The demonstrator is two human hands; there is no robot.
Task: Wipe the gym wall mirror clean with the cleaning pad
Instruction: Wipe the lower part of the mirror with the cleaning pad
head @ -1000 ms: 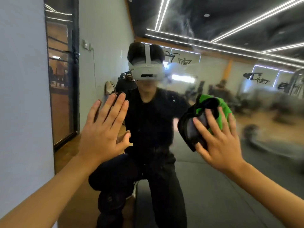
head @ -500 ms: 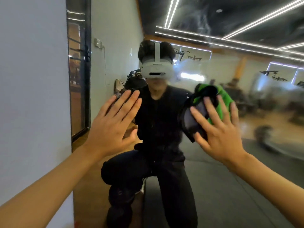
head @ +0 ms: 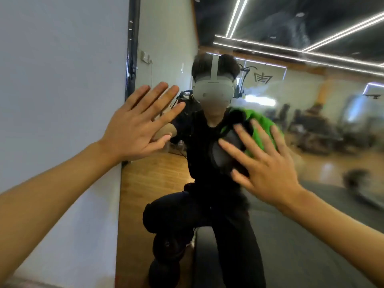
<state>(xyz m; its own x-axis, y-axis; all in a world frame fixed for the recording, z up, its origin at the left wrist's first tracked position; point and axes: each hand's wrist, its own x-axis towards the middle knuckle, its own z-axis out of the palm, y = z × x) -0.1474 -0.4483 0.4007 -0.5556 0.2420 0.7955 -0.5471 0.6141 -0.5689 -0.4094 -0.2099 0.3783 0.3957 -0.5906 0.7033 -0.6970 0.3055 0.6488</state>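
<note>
Green and dark grey, the soft cleaning pad (head: 257,129) lies flat against the large wall mirror (head: 311,142), and the right hand (head: 268,163) presses it there with straight, spread fingers (head: 247,132); nothing is pinched, the palm and fingers only push on the pad. The pad is at about chest height in the mirror, right of the middle of the view, and part of it shows above and between the fingers. The left hand (head: 135,129) is also flat and spread, near the left edge of the mirror, with its thumb toward the glass; if the palm really touches the glass I cannot tell. Left of the mirror stands a pale blue-grey painted wall (head: 58,100). In the glass a crouching person in black clothes (head: 207,204) with a white headset (head: 213,88) is reflected, and behind, blurred, a wooden floor (head: 149,179) and long white ceiling light strips (head: 311,48)
</note>
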